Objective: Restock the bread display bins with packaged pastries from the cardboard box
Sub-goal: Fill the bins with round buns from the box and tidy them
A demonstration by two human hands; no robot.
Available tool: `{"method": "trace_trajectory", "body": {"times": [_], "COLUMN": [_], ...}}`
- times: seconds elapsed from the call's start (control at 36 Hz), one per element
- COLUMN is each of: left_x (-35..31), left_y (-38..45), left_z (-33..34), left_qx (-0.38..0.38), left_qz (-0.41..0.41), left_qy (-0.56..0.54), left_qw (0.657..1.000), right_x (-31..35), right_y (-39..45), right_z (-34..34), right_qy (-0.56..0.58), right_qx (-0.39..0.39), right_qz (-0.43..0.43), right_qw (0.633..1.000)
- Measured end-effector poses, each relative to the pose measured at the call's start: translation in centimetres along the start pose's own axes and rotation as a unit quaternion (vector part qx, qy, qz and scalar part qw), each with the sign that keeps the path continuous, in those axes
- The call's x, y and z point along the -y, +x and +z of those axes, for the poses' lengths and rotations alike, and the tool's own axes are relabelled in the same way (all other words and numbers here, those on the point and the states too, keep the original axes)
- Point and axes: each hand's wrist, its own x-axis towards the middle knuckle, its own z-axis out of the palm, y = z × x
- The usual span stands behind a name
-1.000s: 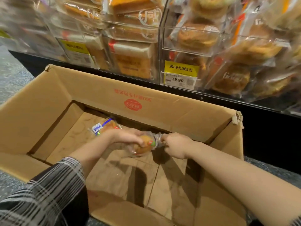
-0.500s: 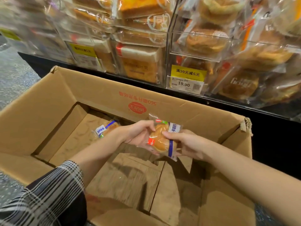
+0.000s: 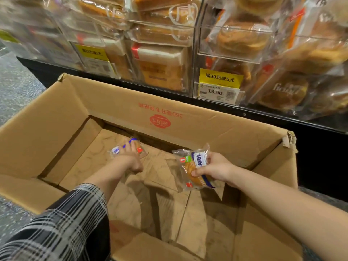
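Note:
A big open cardboard box stands on the floor below the clear bread display bins. My right hand grips a packaged pastry, a golden bun in clear wrap with a blue and white label, above the box's right side. A second packaged pastry lies on the box bottom near the far wall. My left hand reaches down onto it, fingers laid over the wrapper; whether they grip it is hidden.
The bins hold wrapped toast loaves and round buns. A yellow price tag reads 19.90. A black shelf base runs behind the box. Grey speckled floor lies at left.
My left hand let go of the pastry that both hands held and dropped to the second pack on the box bottom. My right hand keeps the first pastry and moved right.

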Motion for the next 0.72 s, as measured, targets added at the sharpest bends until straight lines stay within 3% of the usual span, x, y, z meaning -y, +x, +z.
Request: {"method": "trace_trajectory", "body": {"times": [0.11, 0.19, 0.33, 0.44, 0.61, 0.72], "left_x": [-1.0, -1.8, -2.0, -1.7, -2.1, -1.4], "left_y": [0.0, -0.7, -0.9, -0.6, -1.8, -2.2], "left_z": [-0.7, -2.5, -2.1, -1.5, -1.3, -1.5], "left_qx": [-0.041, 0.009, 0.073, 0.103, 0.156, 0.241], "left_qz": [-0.003, 0.049, 0.040, 0.030, 0.082, 0.181], "left_qy": [-0.002, -0.085, -0.219, -0.209, -0.242, -0.267], "left_qw": [0.999, 0.995, 0.972, 0.972, 0.954, 0.915], "right_x": [-0.5, -0.7, -0.6, -0.5, -0.2, 0.7], "right_y": [0.3, 0.5, 0.4, 0.2, -0.5, -1.5], "right_z": [0.5, 0.6, 0.1, 0.0, 0.4, -0.2], "right_qy": [-0.005, -0.008, -0.024, -0.054, -0.115, -0.114], "right_qx": [0.031, 0.044, 0.038, 0.037, 0.028, 0.020], "right_qz": [0.011, 0.010, 0.009, 0.015, 0.027, 0.011], "right_qw": [0.999, 0.999, 0.999, 0.998, 0.993, 0.993]}}
